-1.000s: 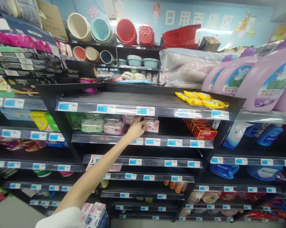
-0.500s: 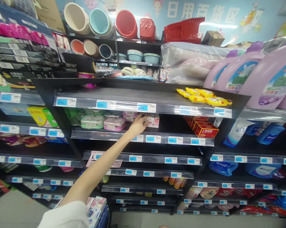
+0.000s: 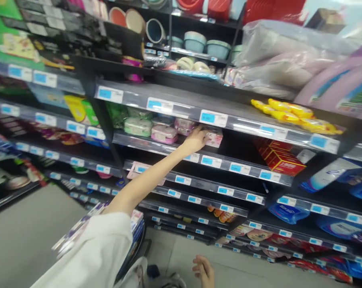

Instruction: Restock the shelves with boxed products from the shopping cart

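Note:
My left hand (image 3: pixel 197 139) is stretched out to a middle shelf, its fingers bent over the left end of a small pink-and-white soap box (image 3: pixel 214 138). Part of the box is hidden by the fingers. Just left of the hand sit pink soap packs (image 3: pixel 164 133) and a pale green pack (image 3: pixel 138 126) on the same shelf. Low in the view, over the floor, hangs my right hand (image 3: pixel 204 271), its fingers loosely curled and apart with nothing in them.
Red soap boxes (image 3: pixel 281 158) stand farther right on that shelf. Yellow packets (image 3: pixel 293 116) lie on the shelf above, whose edge (image 3: pixel 181 109) overhangs my hand. Large purple bottles (image 3: pixel 346 86) are at the right. Stacked packs (image 3: pixel 137 222) stand low near my left sleeve.
The view has tilted down and shifted left, so shelves appear higher and to the right. My left hand stays at the soap box. My right hand has come more fully into view.

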`<action>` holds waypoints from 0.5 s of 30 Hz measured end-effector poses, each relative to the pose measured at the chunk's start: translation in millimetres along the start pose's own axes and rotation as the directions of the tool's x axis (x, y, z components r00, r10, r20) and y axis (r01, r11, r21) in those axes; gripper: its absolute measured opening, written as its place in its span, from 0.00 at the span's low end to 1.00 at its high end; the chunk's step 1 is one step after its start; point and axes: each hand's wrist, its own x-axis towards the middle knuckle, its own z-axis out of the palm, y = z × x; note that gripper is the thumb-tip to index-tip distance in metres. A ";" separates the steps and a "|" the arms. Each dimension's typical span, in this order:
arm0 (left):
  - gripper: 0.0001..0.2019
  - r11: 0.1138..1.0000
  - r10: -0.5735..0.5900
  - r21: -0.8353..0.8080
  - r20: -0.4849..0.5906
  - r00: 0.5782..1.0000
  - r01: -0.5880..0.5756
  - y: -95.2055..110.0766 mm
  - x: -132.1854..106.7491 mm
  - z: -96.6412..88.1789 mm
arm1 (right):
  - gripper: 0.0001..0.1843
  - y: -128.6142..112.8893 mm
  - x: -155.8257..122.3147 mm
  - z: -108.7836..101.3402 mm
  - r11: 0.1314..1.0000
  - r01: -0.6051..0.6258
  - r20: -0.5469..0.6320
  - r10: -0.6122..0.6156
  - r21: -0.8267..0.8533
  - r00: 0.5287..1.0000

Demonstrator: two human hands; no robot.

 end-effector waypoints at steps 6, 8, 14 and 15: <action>0.17 0.968 0.245 -0.005 -0.183 0.952 -0.250 25.1 -75.7 -30.0 | 0.41 -7.2 -5.2 -2.6 0.991 -0.052 0.051 0.058 -0.126 0.997; 0.14 0.950 0.281 -0.109 -0.105 0.954 -0.292 23.2 -145.1 -19.7 | 0.41 -4.6 -4.7 0.8 0.985 -0.066 0.048 0.074 -0.159 0.996; 0.07 0.896 -0.304 0.033 0.772 0.559 0.443 -1.2 -424.5 4.5 | 0.39 3.1 3.1 27.6 0.959 -0.151 0.080 0.175 -0.242 0.981; 0.07 0.858 -0.374 0.088 0.782 0.498 0.506 -3.9 -464.0 -1.9 | 0.38 3.2 5.4 33.7 0.954 -0.158 0.091 0.186 -0.253 0.978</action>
